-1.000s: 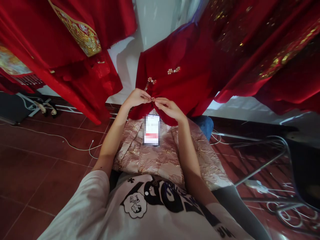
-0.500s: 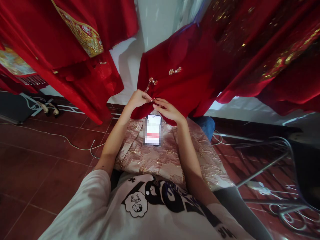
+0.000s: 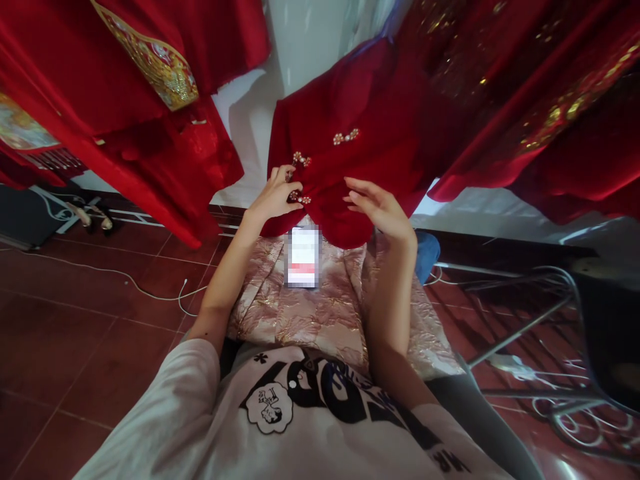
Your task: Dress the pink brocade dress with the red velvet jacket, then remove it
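Observation:
A dark red jacket point(image 3: 327, 177) with jewelled fastenings hangs in front of me and reaches my lap. My left hand point(image 3: 276, 195) lies at its left edge, fingers curved but apart. Between its thumb and forefinger shows the lower flower-shaped clasp point(image 3: 301, 198); the fingertips rest on the cloth. Just above that hand sits another clasp point(image 3: 301, 159), and a third clasp point(image 3: 346, 137) is higher on the chest. My right hand point(image 3: 377, 205) hovers over the jacket's right half, open with nothing in it. Below the hem a lit phone point(image 3: 302, 257) lies on my lap.
Pinkish brocade cloth point(image 3: 300, 317) covers my lap. Other red garments hang left point(image 3: 145, 133) and right point(image 3: 540, 100), some with gold trim. A metal-framed chair point(image 3: 530, 327) stands at right. A white cable point(image 3: 135, 290) crosses the tiled floor at left.
My right hand has left the lower clasp and moved right, its fingers spreading. My left hand has loosened from a pinch there, its fingers now apart.

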Motion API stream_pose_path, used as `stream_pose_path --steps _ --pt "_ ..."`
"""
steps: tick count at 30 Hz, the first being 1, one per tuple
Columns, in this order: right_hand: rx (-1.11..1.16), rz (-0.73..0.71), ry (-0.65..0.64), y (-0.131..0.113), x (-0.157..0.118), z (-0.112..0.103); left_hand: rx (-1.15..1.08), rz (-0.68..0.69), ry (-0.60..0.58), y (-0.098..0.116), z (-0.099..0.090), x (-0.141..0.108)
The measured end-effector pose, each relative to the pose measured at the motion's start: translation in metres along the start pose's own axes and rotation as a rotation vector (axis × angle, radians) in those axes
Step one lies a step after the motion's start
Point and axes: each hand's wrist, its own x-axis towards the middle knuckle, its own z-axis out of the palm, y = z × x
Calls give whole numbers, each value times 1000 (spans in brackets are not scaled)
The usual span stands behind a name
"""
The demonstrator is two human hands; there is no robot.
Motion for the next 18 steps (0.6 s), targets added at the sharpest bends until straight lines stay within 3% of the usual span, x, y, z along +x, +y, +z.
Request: stream_pose_path --steps 7,13,18 --pt "27 2 40 6 -3 -7 10 48 -34 6 -6 4" --pt "13 26 61 7 -2 -9 8 85 9 11 -2 8" --pt "-17 19 79 5 -4 -12 -33 46 -1 13 -1 5"
